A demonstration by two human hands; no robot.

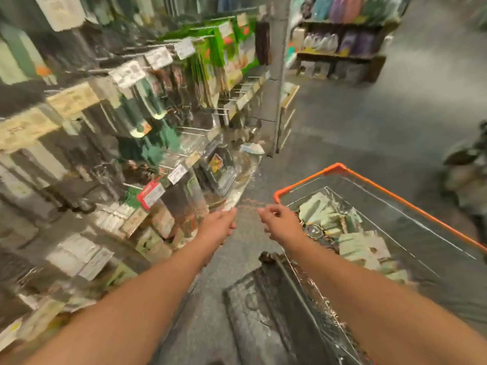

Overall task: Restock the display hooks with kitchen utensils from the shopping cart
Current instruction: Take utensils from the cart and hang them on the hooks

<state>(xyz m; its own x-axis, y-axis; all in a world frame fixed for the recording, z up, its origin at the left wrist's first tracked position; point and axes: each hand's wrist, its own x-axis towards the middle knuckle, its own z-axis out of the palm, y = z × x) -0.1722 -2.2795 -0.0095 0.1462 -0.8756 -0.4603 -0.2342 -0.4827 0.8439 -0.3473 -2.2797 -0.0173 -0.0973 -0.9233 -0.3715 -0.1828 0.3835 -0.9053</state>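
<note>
The frame is heavily blurred. Both my arms reach forward over the aisle floor. My left hand (220, 223) and my right hand (279, 222) each pinch one side of a clear packet (249, 206) with faint red print, held between them in the air. To the right stands the shopping cart (342, 168) with an orange rim, and several pale green packaged utensils (358, 246) lie inside it. On the left, the display hooks (195, 129) carry hanging packaged goods and price tags.
A shelving unit (340, 56) with coloured goods stands at the far end of the aisle. A dark blurred shape (466, 164) sits at the right edge. Grey floor (355, 122) stretches ahead between the display and the cart.
</note>
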